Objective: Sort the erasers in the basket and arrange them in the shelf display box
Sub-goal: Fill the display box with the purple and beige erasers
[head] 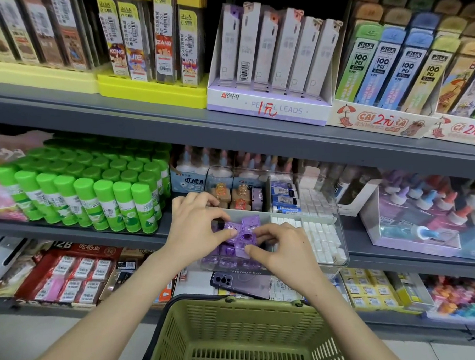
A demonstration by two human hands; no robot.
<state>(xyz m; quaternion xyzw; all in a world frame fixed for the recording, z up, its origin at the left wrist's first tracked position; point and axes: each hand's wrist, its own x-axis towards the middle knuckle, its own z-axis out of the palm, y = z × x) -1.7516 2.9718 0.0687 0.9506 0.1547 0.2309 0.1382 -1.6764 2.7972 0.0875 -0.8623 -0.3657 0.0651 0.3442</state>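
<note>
Together left hand (197, 225) and right hand (285, 248) pinch glossy purple erasers (246, 234) inside clear box (342, 252).

Display box (341, 240) open on top, reachable from the front; upper shelf (174, 122) overhangs its back. Glue sticks (101, 196) crowd its left side, white carton (359, 199) its right. Basket (183, 332) mouth gapes below.

The left hand (195, 228) and right hand (283, 248) cover much of the purple erasers (245, 234), so their number in the clear display box (246, 272) cannot be told. The bottom edge cuts off the green basket (250, 315) and both forearms. A purple phone (246, 284) lies half hidden beneath the box. Pink packs (0, 195) at the left edge are blurred.
</note>
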